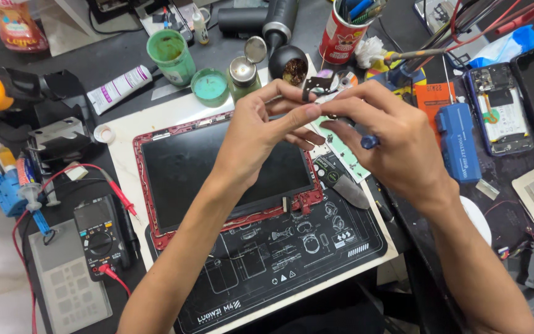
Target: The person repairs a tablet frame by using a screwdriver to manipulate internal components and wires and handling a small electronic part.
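Observation:
My left hand [267, 127] and my right hand [384, 142] meet above the work mat. Between the fingertips of both hands sits a small dark metal bracket [317, 86], held up over the bench. My right hand also grips a thin tool with a blue end [369, 142] that sticks out below the fingers. Under my hands lies a tablet [217, 167], screen side down or dark, with a red frame, on a black repair mat [292, 260]. A pale green parts strip [341, 151] lies on the mat just beneath my right hand.
A multimeter [100, 238] with red probe leads lies at the left. Green cups [171, 55], a small bottle, a brass-wool tip cleaner [288, 65] and a red pen cup [341, 34] stand behind. A blue screwdriver case [458, 142], an opened phone [499, 108] and other phones lie at the right.

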